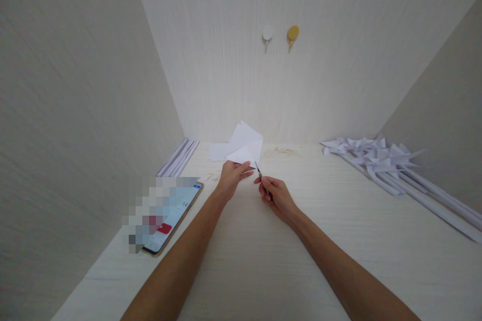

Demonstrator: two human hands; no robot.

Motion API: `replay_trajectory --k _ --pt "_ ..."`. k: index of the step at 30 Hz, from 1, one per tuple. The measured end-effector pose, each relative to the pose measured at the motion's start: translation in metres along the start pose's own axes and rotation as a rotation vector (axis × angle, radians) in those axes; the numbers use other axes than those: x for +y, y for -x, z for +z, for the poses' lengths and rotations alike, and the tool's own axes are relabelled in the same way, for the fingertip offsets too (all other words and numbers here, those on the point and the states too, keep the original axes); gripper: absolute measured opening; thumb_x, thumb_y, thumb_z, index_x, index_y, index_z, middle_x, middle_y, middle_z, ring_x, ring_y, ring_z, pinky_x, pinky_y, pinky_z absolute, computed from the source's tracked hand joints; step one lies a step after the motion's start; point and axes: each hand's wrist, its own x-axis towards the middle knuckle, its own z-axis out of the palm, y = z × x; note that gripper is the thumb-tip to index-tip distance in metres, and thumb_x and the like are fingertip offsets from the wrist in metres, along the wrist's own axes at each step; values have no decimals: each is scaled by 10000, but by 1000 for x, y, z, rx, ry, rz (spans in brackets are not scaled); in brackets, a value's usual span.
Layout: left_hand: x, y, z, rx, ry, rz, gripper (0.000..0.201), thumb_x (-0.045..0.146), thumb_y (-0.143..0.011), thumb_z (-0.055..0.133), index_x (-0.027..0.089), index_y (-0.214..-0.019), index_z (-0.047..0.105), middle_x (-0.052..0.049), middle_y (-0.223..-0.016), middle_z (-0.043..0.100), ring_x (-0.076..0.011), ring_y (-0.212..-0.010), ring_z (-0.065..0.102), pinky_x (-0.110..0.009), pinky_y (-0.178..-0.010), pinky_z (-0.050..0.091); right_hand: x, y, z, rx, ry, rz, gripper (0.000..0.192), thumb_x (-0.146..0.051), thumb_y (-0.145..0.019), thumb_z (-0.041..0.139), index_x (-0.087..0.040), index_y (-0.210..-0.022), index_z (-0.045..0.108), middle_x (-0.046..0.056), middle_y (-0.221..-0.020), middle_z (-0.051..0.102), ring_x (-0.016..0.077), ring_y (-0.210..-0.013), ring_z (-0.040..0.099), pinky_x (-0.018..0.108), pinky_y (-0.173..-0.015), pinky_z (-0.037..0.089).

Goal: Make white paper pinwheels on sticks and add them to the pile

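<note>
Works over pale wood-grain surface (339, 261). Has pointed white paper pinwheels (376, 158) heaped at right. Pinches angular folded white paper (244, 144) in fingers of left hand (231, 180), over far middle. Grips slim dark-handled metal scissors (258, 170) in curled fingers of right hand (277, 196), tip at paper's near right corner.

The left hand (230, 179) is holding paper (246, 151); the right hand (277, 195) is gripping scissors (259, 172), their tip overlapping the paper's five o'clock corner. Around the hands, pinwheels (380, 158) are lying near three o'clock, a phone (179, 223) at eight, rods (179, 158) between nine and ten; two hooks (292, 33) are showing near twelve.
</note>
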Motion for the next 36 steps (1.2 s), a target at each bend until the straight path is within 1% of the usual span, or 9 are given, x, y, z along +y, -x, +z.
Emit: replay_trajectory --k 7,10,13,19,24,32,36 --pt "2 2 2 2 19 0 175 180 -550 700 99 -683 620 -52 -671 645 -127 -627 605 -247 -611 494 0 -1 -1 24 26 -9 323 -469 -592 621 -159 -663 561 -66 -435 408 34 -348 250 217 -369 104" --pt "3 4 4 51 51 -10 169 150 -536 698 105 -675 612 -39 -672 643 -105 -601 588 -229 -606 491 1 -1 0 24 51 -11 323 -468 -603 613 -157 -672 564 -65 -439 413 35 -348 259 217 -369 110" --pt "4 4 5 113 93 -10 154 131 -556 681 109 -688 605 -26 -682 641 -80 -583 571 -203 -599 486 1 0 1 14 68 -12 318 -463 -613 607 -153 -672 568 -61 -444 420 35 -349 269 217 -371 115" --pt "5 2 6 201 108 14 226 132 -608 660 129 -827 608 -31 -787 657 -84 -630 588 -202 -599 491 2 0 0 5 97 -14 307 -458 -627 596 -154 -669 572 -57 -437 419 40 -350 278 218 -371 126" --pt "4 2 5 193 87 18 245 130 -612 661 117 -851 612 -34 -769 657 -95 -624 595 -222 -606 505 1 0 0 -7 104 -12 303 -455 -641 584 -154 -676 579 -55 -443 424 42 -357 284 218 -371 129" --pt "4 2 5 185 48 -3 223 116 -582 673 103 -800 623 -32 -720 648 -92 -578 577 -225 -568 500 0 1 2 0 75 1 303 -445 -626 601 -148 -677 578 -58 -443 428 36 -351 286 218 -375 114" --pt "1 4 5 161 27 -15 207 132 -546 695 102 -741 632 -36 -724 648 -100 -606 576 -226 -569 496 -2 1 2 1 50 4 316 -453 -608 617 -148 -679 577 -59 -444 432 34 -347 289 217 -373 111"
